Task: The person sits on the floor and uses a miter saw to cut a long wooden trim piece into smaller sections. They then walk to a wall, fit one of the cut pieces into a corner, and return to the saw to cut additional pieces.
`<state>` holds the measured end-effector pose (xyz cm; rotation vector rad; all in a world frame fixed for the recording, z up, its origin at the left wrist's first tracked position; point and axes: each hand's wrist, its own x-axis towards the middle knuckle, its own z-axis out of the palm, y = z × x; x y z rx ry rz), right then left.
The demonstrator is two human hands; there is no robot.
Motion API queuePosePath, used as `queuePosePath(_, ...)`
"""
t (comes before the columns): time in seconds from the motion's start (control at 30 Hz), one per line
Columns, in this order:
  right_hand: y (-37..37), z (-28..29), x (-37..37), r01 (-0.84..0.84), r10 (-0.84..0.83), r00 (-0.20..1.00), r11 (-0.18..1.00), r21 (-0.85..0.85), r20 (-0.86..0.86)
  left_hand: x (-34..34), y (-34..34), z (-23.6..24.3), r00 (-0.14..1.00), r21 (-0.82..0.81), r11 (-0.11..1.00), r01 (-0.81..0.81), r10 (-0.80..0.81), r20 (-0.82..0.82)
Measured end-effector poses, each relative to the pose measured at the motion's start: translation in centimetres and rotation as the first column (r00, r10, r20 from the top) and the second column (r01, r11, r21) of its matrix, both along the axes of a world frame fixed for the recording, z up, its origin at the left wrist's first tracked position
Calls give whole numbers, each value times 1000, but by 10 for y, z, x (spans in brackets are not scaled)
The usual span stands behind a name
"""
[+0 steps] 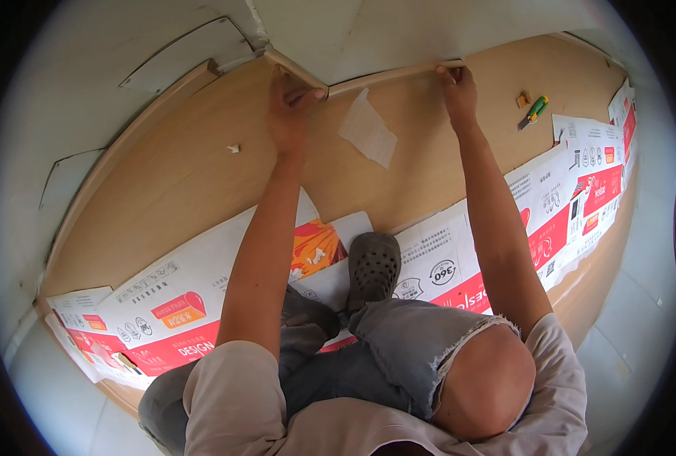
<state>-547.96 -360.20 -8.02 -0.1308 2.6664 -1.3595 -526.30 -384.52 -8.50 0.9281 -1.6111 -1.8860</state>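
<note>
My left hand (288, 114) reaches to a short wooden trim strip (298, 74) at the foot of the wall. Its index finger lies at the strip's far end, and its thumb points to the corner. From that corner a longer wooden trim strip (391, 77) runs right along the wall base. At its right end my right hand (460, 93) is closed, thumb against the strip and fingers curled. The two strips meet at an angle. Between my hands a torn piece of white sheet (368, 129) lies on the wood-coloured board (224, 190).
Right of my right hand lie green-handled pliers (534, 112) and a small brown block (523, 99). A white scrap (234, 149) sits left. Flattened red-and-white cardboard (459, 258) is under my shoes (373, 266). Another wooden strip (144, 125) edges the left wall.
</note>
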Motion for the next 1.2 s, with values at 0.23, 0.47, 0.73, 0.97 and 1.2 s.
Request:
queuePosePath(0.23, 2, -10, -1, -3, 5, 995, 1000, 27, -101, -1, -15, -3, 995, -68, 995, 70, -65, 75)
queuePosePath(0.47, 7, -10, -4, -34, 34, 997, 999, -5, -67, -2, -12, 4, 990, -20, 995, 95, -93, 106)
queuePosePath(0.73, 5, -15, -12, -53, 54, 995, 999, 12, -86, -3, -26, -12, 985, -89, 988, 130, -118, 127)
queuePosePath(0.97, 14, -15, -7, -15, 15, 1000, 1000, -15, -16, 2, -15, 19, 945, -33, 982, 185, -169, 280)
queuePosePath(1.2, 7, -7, -7, -65, 65, 998, 998, -26, 20, 1, -14, 11, 980, -182, 977, 112, -79, 183)
